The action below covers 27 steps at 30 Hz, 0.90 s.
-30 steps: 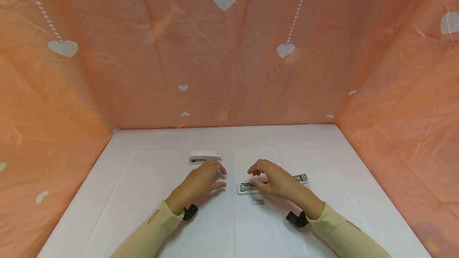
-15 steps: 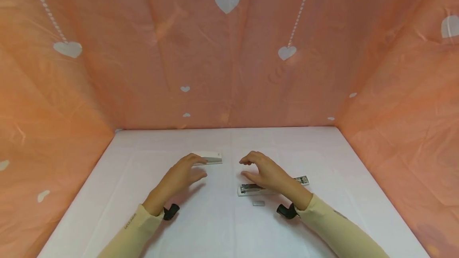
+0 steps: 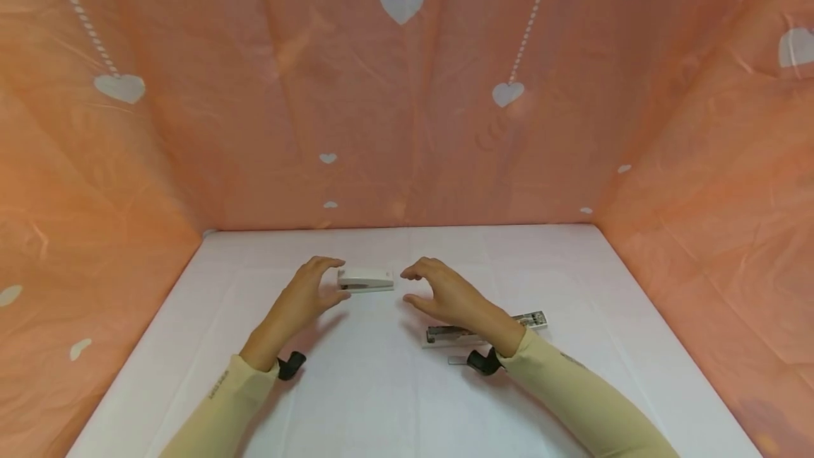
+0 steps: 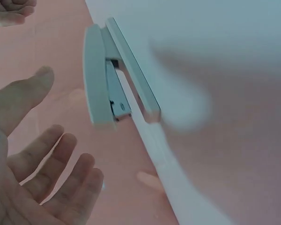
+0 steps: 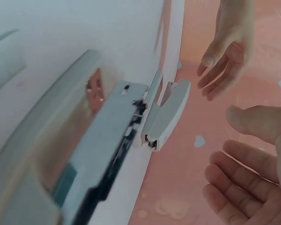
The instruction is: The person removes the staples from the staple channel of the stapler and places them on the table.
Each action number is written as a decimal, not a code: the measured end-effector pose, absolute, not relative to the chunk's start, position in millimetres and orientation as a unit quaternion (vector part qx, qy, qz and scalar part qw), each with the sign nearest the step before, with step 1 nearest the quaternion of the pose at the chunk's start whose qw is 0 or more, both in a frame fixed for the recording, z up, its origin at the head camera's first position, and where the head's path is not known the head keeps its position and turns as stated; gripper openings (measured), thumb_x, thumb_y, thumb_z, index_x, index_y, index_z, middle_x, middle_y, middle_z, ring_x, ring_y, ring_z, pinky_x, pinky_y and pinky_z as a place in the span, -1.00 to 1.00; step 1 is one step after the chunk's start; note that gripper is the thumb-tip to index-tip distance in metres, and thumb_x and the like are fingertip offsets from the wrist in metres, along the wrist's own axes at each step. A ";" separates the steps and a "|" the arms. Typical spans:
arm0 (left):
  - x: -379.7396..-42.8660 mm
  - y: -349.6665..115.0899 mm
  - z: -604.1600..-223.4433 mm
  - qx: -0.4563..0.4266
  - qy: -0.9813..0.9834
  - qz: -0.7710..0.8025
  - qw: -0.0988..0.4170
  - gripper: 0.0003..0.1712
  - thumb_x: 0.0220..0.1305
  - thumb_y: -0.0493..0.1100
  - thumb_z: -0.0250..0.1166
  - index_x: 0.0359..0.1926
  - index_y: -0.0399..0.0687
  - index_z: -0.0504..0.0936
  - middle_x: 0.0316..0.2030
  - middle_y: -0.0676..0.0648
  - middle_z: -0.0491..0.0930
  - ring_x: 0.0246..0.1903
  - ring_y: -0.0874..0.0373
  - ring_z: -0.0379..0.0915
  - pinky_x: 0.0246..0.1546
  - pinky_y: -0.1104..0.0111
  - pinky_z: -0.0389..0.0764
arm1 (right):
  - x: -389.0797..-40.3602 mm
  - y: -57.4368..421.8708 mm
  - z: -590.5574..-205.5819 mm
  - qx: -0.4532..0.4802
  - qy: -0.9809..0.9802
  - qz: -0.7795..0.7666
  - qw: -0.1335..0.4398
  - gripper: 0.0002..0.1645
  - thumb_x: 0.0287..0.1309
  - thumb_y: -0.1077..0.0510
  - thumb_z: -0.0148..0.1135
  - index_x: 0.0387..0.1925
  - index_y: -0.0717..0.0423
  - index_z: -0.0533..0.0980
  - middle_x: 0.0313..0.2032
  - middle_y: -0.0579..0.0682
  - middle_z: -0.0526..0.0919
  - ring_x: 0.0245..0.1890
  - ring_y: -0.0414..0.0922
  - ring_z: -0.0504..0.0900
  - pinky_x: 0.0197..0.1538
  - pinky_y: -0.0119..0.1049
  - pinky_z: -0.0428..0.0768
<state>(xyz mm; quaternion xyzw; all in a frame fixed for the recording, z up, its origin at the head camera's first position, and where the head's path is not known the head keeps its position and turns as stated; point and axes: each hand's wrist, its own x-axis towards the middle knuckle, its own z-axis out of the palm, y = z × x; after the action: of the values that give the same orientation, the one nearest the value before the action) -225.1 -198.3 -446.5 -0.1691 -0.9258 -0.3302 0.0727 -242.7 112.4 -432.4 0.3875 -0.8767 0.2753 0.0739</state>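
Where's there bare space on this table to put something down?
Bare table shows between the left sleeve and the metal strip, left of the left sleeve, and right of the open stapler. It's crowded at the closed stapler, flanked by the left hand and right hand, and around the open stapler, under the right arm.

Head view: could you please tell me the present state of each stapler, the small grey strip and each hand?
Far stapler: upright, not folded open.
Near stapler: folded open, partly hidden.
Small grey strip: lying flat, partly hidden.
Left hand: relaxed, holding nothing.
Right hand: relaxed, holding nothing.
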 end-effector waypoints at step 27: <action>-273.1 -218.0 -463.3 -0.169 -0.936 -0.307 -0.021 -0.42 0.26 -0.16 0.60 0.17 -0.40 0.63 0.12 -0.37 0.61 0.21 -0.36 0.52 0.30 -0.24 0.45 | -276.8 50.1 -432.9 0.393 -0.874 0.286 -0.005 -0.54 0.38 0.22 0.45 0.22 0.32 0.60 0.08 0.20 0.70 0.12 0.06 0.66 0.25 -0.05 0.61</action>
<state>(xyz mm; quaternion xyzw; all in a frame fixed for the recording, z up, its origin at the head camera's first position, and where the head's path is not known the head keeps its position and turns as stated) -273.1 -218.0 -463.3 -0.1693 -0.9363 -0.3069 -0.0212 -276.8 50.1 -432.9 0.3933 -0.8739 0.2857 -0.0047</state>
